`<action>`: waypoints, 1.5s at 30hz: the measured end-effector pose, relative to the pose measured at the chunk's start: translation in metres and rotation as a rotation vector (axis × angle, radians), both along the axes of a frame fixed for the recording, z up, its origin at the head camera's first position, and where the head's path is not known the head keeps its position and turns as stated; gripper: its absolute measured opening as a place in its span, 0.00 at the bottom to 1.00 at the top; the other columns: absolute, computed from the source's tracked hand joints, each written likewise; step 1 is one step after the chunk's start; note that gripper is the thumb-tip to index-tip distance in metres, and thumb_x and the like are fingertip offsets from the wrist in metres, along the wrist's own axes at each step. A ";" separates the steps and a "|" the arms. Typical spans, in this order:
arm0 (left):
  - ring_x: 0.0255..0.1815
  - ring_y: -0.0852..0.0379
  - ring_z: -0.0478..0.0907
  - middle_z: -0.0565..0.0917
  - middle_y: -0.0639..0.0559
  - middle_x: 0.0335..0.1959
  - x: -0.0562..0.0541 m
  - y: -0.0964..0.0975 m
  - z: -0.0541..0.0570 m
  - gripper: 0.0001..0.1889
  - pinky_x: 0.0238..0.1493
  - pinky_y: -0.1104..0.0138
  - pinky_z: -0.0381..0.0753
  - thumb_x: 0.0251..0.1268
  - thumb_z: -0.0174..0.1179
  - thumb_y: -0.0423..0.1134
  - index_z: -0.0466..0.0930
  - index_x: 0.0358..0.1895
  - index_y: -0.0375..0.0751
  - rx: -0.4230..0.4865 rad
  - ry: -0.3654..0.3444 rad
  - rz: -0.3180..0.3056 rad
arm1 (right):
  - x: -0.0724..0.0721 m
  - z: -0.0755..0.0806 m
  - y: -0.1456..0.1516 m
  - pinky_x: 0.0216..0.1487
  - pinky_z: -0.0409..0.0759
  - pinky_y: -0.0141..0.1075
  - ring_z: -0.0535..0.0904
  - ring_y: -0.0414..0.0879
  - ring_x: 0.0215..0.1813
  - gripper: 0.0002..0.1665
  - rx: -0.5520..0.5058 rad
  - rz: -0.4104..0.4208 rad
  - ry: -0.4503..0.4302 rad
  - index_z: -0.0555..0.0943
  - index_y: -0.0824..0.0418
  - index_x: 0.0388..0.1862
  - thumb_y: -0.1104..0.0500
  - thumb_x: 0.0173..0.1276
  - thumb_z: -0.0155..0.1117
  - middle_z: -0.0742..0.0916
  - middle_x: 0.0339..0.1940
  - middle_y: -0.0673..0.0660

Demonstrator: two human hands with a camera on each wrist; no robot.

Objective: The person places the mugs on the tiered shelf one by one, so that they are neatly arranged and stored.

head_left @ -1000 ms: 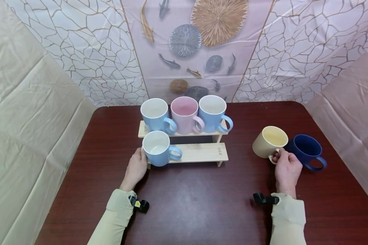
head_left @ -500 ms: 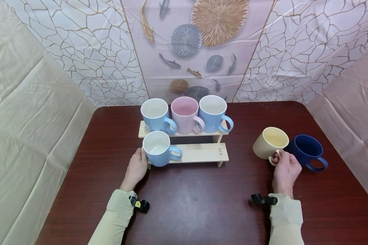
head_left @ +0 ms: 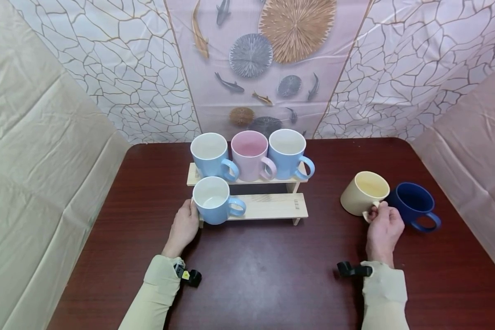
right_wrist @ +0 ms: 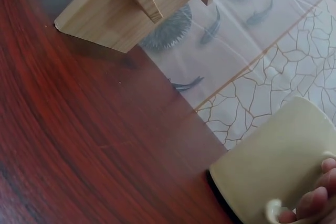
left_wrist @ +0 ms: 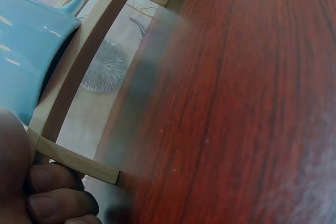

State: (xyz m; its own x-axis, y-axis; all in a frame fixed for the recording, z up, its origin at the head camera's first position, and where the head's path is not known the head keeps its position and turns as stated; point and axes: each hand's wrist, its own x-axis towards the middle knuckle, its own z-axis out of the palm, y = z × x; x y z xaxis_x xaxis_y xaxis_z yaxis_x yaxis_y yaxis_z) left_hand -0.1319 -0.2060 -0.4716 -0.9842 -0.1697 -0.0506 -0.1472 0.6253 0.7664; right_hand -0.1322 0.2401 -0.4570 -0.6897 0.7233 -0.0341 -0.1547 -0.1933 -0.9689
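Observation:
In the head view my right hand (head_left: 384, 229) pinches the handle of a pale yellow mug (head_left: 356, 199) at the right of the table. The right wrist view shows fingers (right_wrist: 315, 200) at that handle, the mug's dark-edged base close to the tabletop. A dark blue mug (head_left: 414, 204) stands just right of it. My left hand (head_left: 183, 229) grips the left end of the lower shelf of a wooden two-tier rack (head_left: 272, 206), fingers (left_wrist: 58, 203) curled by its leg. On that end sits a light blue mug (head_left: 212, 208), white inside, handle pointing right.
The upper shelf carries a light blue mug (head_left: 208, 158), a pink mug (head_left: 247, 160) and another light blue mug (head_left: 284, 158), handles to the right. Dark reddish-brown wood-grain table (head_left: 264, 275). Patterned cloth (head_left: 123, 68) hangs behind, plain cloth (head_left: 37, 160) at the sides.
My right wrist has shifted slightly left, its fingers still on the yellow mug's handle. The yellow mug has moved a tiny bit right. My left hand and the rack look the same.

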 end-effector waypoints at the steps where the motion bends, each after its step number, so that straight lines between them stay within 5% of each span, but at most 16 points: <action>1: 0.47 0.42 0.78 0.81 0.37 0.44 0.000 0.000 0.000 0.24 0.47 0.48 0.73 0.81 0.33 0.48 0.71 0.59 0.32 0.000 -0.001 0.000 | 0.000 0.000 0.000 0.29 0.73 0.24 0.72 0.39 0.24 0.16 0.011 -0.002 0.004 0.76 0.63 0.26 0.57 0.75 0.55 0.80 0.22 0.51; 9: 0.47 0.42 0.77 0.81 0.37 0.46 0.001 0.000 0.001 0.25 0.47 0.48 0.74 0.81 0.33 0.48 0.71 0.59 0.32 0.002 0.000 -0.001 | 0.001 -0.004 0.001 0.31 0.70 0.25 0.70 0.38 0.25 0.19 0.148 0.012 -0.006 0.74 0.62 0.27 0.55 0.78 0.49 0.76 0.21 0.49; 18: 0.46 0.44 0.77 0.81 0.38 0.45 0.000 -0.001 -0.001 0.25 0.47 0.49 0.73 0.81 0.33 0.49 0.71 0.59 0.32 0.005 -0.008 -0.002 | 0.003 -0.005 0.004 0.35 0.70 0.25 0.72 0.37 0.29 0.23 0.375 0.075 -0.161 0.71 0.71 0.31 0.55 0.80 0.43 0.77 0.20 0.43; 26: 0.46 0.43 0.77 0.81 0.38 0.44 0.000 -0.001 -0.003 0.25 0.46 0.49 0.74 0.81 0.33 0.49 0.71 0.59 0.32 0.002 -0.014 -0.004 | 0.006 -0.004 0.001 0.33 0.74 0.24 0.73 0.37 0.25 0.23 0.256 0.066 -0.043 0.71 0.68 0.26 0.55 0.79 0.47 0.77 0.19 0.48; 33: 0.45 0.44 0.77 0.81 0.39 0.43 -0.001 -0.001 -0.002 0.25 0.46 0.50 0.73 0.81 0.32 0.49 0.71 0.60 0.33 0.003 -0.025 -0.005 | 0.009 0.005 -0.004 0.30 0.73 0.28 0.72 0.40 0.21 0.27 0.258 -0.033 0.030 0.70 0.73 0.20 0.55 0.76 0.54 0.76 0.15 0.50; 45: 0.49 0.43 0.77 0.80 0.37 0.49 -0.002 -0.001 -0.001 0.26 0.48 0.49 0.74 0.81 0.32 0.49 0.69 0.62 0.32 0.006 -0.026 -0.010 | 0.014 0.021 -0.015 0.22 0.73 0.31 0.69 0.45 0.15 0.24 0.027 -0.082 0.225 0.66 0.72 0.13 0.65 0.72 0.51 0.74 0.11 0.58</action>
State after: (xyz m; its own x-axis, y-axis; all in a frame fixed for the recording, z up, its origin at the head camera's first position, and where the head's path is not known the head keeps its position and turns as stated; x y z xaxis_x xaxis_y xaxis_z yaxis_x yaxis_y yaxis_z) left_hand -0.1338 -0.2074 -0.4724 -0.9842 -0.1596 -0.0769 -0.1608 0.6221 0.7662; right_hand -0.1181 0.2253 -0.4363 -0.6170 0.7755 0.1338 -0.3814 -0.1459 -0.9128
